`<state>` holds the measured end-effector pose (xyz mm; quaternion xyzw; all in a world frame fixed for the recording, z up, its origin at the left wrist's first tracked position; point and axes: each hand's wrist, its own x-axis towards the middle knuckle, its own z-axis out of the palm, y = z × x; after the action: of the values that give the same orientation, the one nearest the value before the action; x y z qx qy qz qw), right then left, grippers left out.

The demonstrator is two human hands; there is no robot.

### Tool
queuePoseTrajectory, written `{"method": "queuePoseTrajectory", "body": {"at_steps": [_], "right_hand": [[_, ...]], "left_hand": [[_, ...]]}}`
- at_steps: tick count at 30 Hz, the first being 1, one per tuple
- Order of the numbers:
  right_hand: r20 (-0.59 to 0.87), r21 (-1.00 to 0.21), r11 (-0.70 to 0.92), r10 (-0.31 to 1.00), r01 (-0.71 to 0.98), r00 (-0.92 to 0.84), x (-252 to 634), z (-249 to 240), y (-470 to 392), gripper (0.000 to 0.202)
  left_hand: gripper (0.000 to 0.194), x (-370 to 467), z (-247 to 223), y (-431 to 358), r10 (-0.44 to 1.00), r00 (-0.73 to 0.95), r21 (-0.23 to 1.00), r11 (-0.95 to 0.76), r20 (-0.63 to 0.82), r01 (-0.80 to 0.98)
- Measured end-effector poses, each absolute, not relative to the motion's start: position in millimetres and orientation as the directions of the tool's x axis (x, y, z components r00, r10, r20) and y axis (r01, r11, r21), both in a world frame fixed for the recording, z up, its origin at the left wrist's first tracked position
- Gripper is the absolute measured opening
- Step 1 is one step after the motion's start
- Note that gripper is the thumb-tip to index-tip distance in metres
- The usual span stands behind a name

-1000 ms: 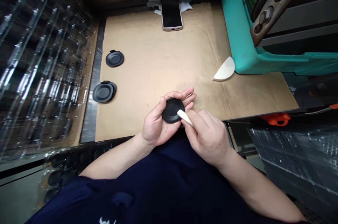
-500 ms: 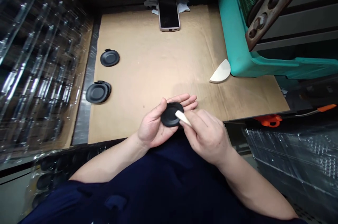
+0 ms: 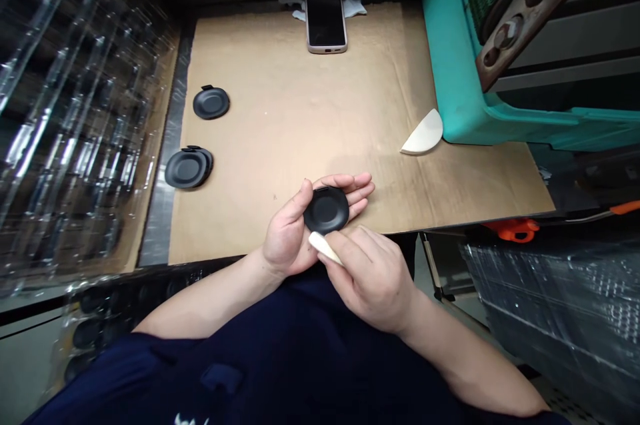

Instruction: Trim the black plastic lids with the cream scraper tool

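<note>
My left hand (image 3: pixel 290 231) lies palm up. It cradles a black round plastic lid (image 3: pixel 327 207) with a dished centre and a small tab at its far edge. The thumb presses on the lid's left side and the fingers stretch out beneath it. In my right hand (image 3: pixel 375 271), a white sponge piece (image 3: pixel 325 248) is pinched between thumb and fingers. Its tip is at the near edge of the lid; whether it touches I cannot tell. A similar white half-round sponge (image 3: pixel 424 134) rests on the cardboard to the right.
On the cardboard sheet (image 3: pixel 280 131) at left lie a black lid (image 3: pixel 211 103) and a stack of lids (image 3: pixel 187 169). A phone (image 3: pixel 326 21) lies on a cloth at the back. A teal bin (image 3: pixel 457 78) stands right; clear plastic trays (image 3: pixel 75 91) are piled left.
My right hand has moved the white sponge from the lid's right side down and left to its near edge. The lid stays in my left palm. The view has shifted slightly.
</note>
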<state>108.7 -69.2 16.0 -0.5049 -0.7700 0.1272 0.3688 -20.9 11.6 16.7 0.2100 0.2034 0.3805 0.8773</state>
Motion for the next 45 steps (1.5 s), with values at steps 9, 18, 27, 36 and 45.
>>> {"method": "queuePoseTrajectory", "body": {"at_steps": [9,18,27,36,45], "right_hand": [[0.500,-0.448,0.429,0.847,0.784,-0.178,128.2,23.7,-67.1,0.020],[0.531,-0.505,0.558,0.802,0.659,-0.273,108.1,18.3,-65.7,0.020],[0.532,-0.495,0.504,0.820,0.708,-0.211,110.0,23.1,-56.2,0.016],[0.518,-0.431,0.475,0.826,0.767,-0.221,121.7,31.3,-54.9,0.017],[0.432,-0.314,0.379,0.874,0.871,-0.225,126.9,32.6,-53.5,0.016]], "left_hand": [[0.048,-23.1,17.5,9.4,0.755,0.646,0.528,0.596,-0.111,-0.605],[0.053,-22.0,18.2,8.6,0.736,0.665,0.512,0.622,-0.125,-0.592],[0.048,-21.7,17.2,8.9,0.715,0.684,0.537,0.638,-0.147,-0.552],[0.051,-22.3,16.3,8.3,0.709,0.697,0.511,0.642,-0.111,-0.572],[0.052,-22.1,14.0,9.7,0.720,0.680,0.488,0.646,-0.136,-0.586]]}}
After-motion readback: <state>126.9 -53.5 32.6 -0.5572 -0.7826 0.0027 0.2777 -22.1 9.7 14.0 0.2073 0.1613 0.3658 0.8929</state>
